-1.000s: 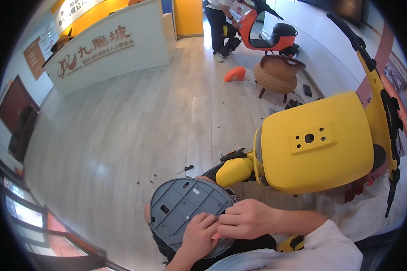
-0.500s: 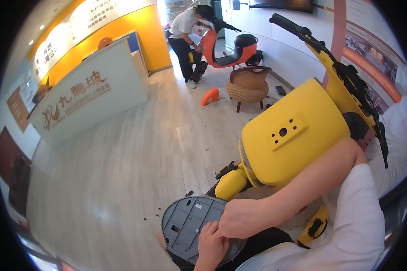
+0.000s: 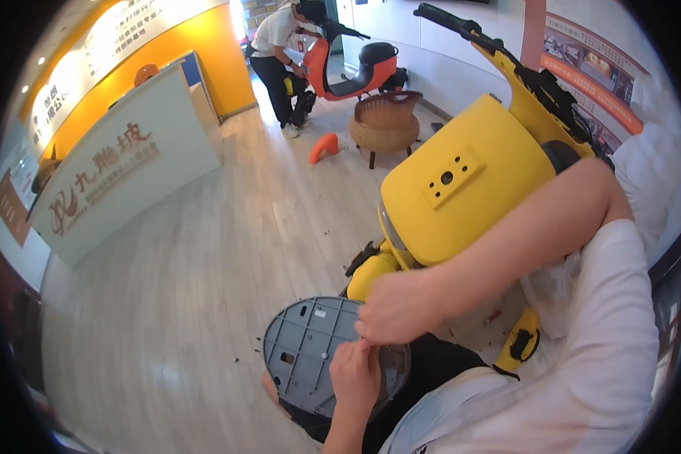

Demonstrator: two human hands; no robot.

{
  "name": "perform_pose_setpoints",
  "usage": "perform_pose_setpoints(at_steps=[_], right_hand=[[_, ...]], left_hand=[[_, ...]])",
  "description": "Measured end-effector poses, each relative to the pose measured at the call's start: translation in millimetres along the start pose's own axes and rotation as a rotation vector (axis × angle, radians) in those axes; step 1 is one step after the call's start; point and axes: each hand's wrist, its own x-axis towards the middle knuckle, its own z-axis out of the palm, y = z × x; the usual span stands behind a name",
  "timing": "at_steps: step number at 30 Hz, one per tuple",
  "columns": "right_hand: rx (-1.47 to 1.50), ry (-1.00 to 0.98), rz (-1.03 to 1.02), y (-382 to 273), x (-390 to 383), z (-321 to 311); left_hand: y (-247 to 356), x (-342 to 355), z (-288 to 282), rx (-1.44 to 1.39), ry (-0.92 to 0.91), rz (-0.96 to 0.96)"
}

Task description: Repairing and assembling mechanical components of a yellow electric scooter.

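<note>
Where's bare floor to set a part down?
Widest: the floor between the white counter and the gray panel, short of small dark bits. Crowded: rightward, around the yellow scooter and yellow-and-black piece.

A white reception desk [image 3: 140,181] fronts a yellow wall [image 3: 227,72], upper left. A wicker chair [image 3: 384,135] stands on pale floorboards [image 3: 174,303], upper centre.

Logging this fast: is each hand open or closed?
Left hand: fingers curled over the gray panel; whether gripping can't be told.
Right hand: closed; anything held is hidden.
</note>
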Motion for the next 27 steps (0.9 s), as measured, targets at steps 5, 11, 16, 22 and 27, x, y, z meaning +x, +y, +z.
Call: perform_pose_setpoints(at_steps=[5, 11, 16, 22, 27], right_hand=[[-0.472, 0.368, -0.499, 36, 9, -10], [-0.533, 0.447, -0.823, 50, 21, -26], [-0.563, 0.472, -0.746, 52, 38, -38], [-0.580, 0.518, -0.662, 49, 66, -57], [-0.595, 0.543, -0.592, 61, 86, -78]], left_hand=[[4, 9, 2, -0.060, 0.085, -0.088], [-3, 1, 4, -0.014, 0.075, -0.086], [5, 3, -1, 0.013, 0.118, -0.013], [-5, -4, -4, 0.014, 0.009, -0.107], [-6, -2, -2, -0.006, 0.051, -0.077]])
